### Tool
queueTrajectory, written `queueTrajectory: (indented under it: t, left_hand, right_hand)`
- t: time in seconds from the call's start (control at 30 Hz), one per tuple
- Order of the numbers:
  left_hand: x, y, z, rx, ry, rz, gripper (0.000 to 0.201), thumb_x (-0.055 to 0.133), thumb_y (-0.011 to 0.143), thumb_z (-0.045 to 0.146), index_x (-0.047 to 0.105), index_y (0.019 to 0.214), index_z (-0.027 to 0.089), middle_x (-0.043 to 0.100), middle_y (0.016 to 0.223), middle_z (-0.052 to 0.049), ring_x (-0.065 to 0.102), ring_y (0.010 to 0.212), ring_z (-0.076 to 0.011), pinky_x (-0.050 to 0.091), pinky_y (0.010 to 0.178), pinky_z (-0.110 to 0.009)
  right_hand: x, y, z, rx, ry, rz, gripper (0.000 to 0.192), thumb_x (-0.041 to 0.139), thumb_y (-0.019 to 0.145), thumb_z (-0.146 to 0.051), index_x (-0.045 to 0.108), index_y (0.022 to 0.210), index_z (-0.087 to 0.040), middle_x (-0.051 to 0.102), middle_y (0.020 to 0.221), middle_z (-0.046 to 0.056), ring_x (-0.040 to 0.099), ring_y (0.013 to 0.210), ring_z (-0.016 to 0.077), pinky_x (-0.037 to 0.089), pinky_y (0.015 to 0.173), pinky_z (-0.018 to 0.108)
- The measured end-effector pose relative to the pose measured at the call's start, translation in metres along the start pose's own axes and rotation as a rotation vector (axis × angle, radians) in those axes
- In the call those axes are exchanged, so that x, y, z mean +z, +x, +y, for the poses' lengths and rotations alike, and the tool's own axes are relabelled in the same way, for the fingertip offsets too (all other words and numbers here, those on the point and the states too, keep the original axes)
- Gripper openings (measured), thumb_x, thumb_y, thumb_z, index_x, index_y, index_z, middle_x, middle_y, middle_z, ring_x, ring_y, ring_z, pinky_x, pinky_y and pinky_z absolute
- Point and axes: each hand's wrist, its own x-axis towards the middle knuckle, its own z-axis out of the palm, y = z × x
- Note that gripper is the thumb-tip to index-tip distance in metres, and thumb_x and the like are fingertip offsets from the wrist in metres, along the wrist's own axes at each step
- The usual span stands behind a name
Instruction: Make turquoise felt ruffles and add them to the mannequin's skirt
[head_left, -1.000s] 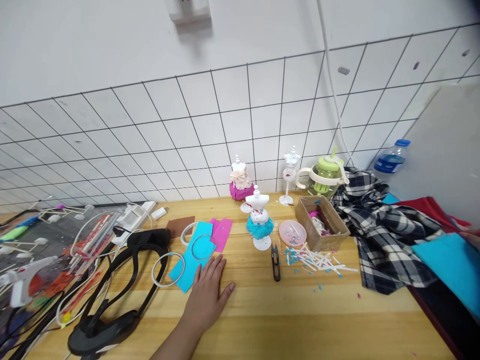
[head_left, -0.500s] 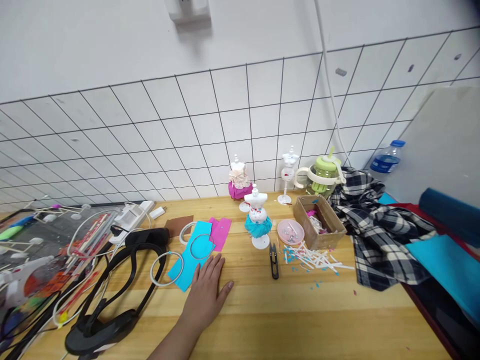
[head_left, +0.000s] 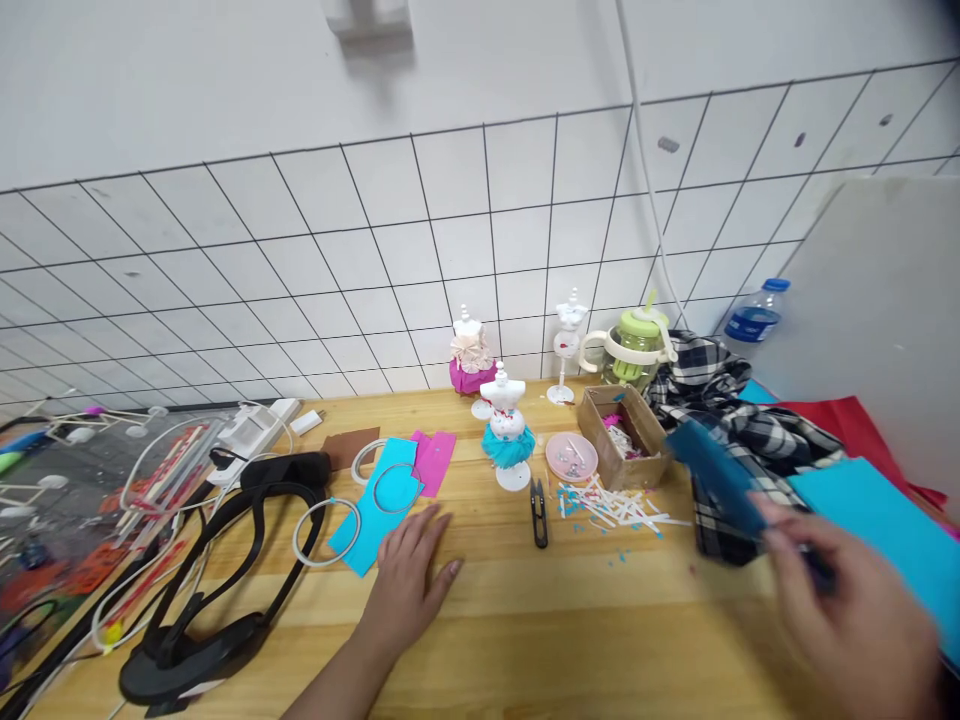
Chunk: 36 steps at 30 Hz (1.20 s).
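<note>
Head view: left hand (head_left: 411, 577) flat, palm down, fingers spread on light wooden surface (head_left: 570, 640), grasping nothing; fingertips just beside bright blue felt strip (head_left: 375, 505) carrying thin white rings (head_left: 395, 488).

Right hand (head_left: 847, 610) blurred, clenched round dark blue felt piece (head_left: 712, 470), lifted over surface near black-white checked cloth (head_left: 739, 440).

Judgement: lower felt clear of white paper scraps (head_left: 619, 503) and black thread snips (head_left: 538, 497), both between hands; flatten before letting go.

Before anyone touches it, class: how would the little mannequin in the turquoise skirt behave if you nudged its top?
The mannequin in the turquoise skirt stands upright on a thin stem over a small round base, so it would probably tip rather than slide. It looks like light plastic, likely easy to lift. The frilly skirt seems soft and may crush if squeezed.
</note>
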Motion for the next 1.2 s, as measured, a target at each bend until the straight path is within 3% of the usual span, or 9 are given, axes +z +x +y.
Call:
queueTrajectory:
  t: [0.17, 0.23, 0.3, 0.43, 0.57, 0.73, 0.87, 1.03, 1.2]
  left_hand:
    - [0.015, -0.019, 0.075, -0.209, -1.219, -0.506, 0.066, 0.033, 0.089, 0.064, 0.047, 0.137, 0.021, 0.058, 0.131, -0.016, 0.057, 0.115, -0.0309, 0.044, 0.095, -0.049]
    - [0.024, -0.020, 0.101, -0.367, -1.542, -0.499, 0.054, 0.042, 0.092, 0.051, 0.052, 0.132, 0.017, 0.060, 0.129, -0.016, 0.058, 0.115, -0.0281, 0.042, 0.100, -0.045]
    - [0.030, -0.018, 0.114, -0.569, -1.669, -0.394, 0.038, 0.055, 0.090, 0.035, 0.059, 0.121, 0.014, 0.065, 0.120, -0.016, 0.062, 0.110, -0.0261, 0.044, 0.098, -0.041]
    - [0.034, -0.015, 0.113, -0.781, -1.743, -0.274, 0.028, 0.059, 0.088, 0.027, 0.061, 0.110, 0.011, 0.070, 0.110, -0.016, 0.067, 0.100, -0.0253, 0.051, 0.090, -0.039]
    - [0.030, -0.018, 0.102, -0.783, -1.716, -0.185, 0.031, 0.058, 0.088, 0.025, 0.058, 0.116, 0.012, 0.071, 0.108, -0.015, 0.069, 0.091, -0.0229, 0.055, 0.080, -0.035]
    - [0.018, -0.019, 0.078, -0.805, -1.626, -0.128, 0.026, 0.059, 0.087, 0.020, 0.058, 0.112, 0.012, 0.072, 0.103, -0.014, 0.070, 0.088, -0.0217, 0.055, 0.078, -0.033]
    - [0.009, -0.019, 0.064, -0.792, -1.597, -0.055, 0.026, 0.061, 0.086, 0.025, 0.060, 0.109, 0.011, 0.071, 0.104, -0.014, 0.069, 0.092, -0.0227, 0.055, 0.080, -0.033]
    - [0.008, -0.024, 0.066, -0.700, -1.499, -0.164, 0.042, 0.077, 0.073, 0.030, 0.057, 0.106, 0.015, 0.071, 0.090, -0.008, 0.069, 0.081, -0.0214, 0.055, 0.077, -0.036]
    - [0.020, -0.026, 0.062, -0.723, -1.357, -0.136, 0.040, 0.083, 0.065, 0.034, 0.057, 0.091, 0.017, 0.066, 0.070, 0.001, 0.064, 0.064, -0.0153, 0.053, 0.065, -0.030]
  right_hand:
    - [0.038, -0.069, -0.101, -0.533, 0.338, -0.276, 0.015, 0.051, 0.086, -0.018, 0.061, 0.093, -0.026, 0.074, 0.097, 0.004, 0.070, 0.088, 0.0188, 0.057, 0.072, 0.030]
    - [0.046, -0.086, -0.124, -0.698, 0.407, -0.309, 0.024, 0.050, 0.086, -0.013, 0.062, 0.104, -0.025, 0.075, 0.099, 0.001, 0.070, 0.089, 0.0164, 0.057, 0.076, 0.027]
    - [0.051, -0.094, -0.132, -0.718, 0.410, -0.365, 0.028, 0.048, 0.087, -0.011, 0.062, 0.109, -0.021, 0.073, 0.105, 0.003, 0.068, 0.094, 0.0172, 0.056, 0.081, 0.028]
    - [0.059, -0.102, -0.132, -0.642, 0.429, -0.455, 0.027, 0.042, 0.088, -0.008, 0.062, 0.102, -0.019, 0.071, 0.103, 0.007, 0.066, 0.088, 0.0173, 0.055, 0.078, 0.028]
    - [0.059, -0.111, -0.136, -0.584, 0.543, -0.501, 0.022, 0.042, 0.090, -0.009, 0.060, 0.088, -0.021, 0.069, 0.085, 0.003, 0.064, 0.075, 0.0149, 0.053, 0.068, 0.025]
    - [0.046, -0.101, -0.123, -0.413, 0.586, -0.571, 0.016, 0.047, 0.090, -0.013, 0.059, 0.089, -0.023, 0.068, 0.087, 0.001, 0.065, 0.079, 0.0133, 0.054, 0.070, 0.022]
    - [0.031, -0.066, -0.094, -0.266, 0.385, -0.392, 0.023, 0.045, 0.093, -0.019, 0.060, 0.109, -0.025, 0.071, 0.101, 0.003, 0.067, 0.092, 0.0160, 0.055, 0.078, 0.027]
    - [0.024, 0.010, -0.074, -0.206, 0.199, -0.149, 0.024, 0.047, 0.093, -0.027, 0.068, 0.105, -0.026, 0.073, 0.101, 0.003, 0.068, 0.093, 0.0200, 0.052, 0.083, 0.031]
    - [0.042, 0.075, -0.065, 0.033, 0.255, 0.006, 0.022, 0.058, 0.086, -0.036, 0.073, 0.098, -0.024, 0.074, 0.091, 0.003, 0.069, 0.075, 0.0192, 0.051, 0.066, 0.029]
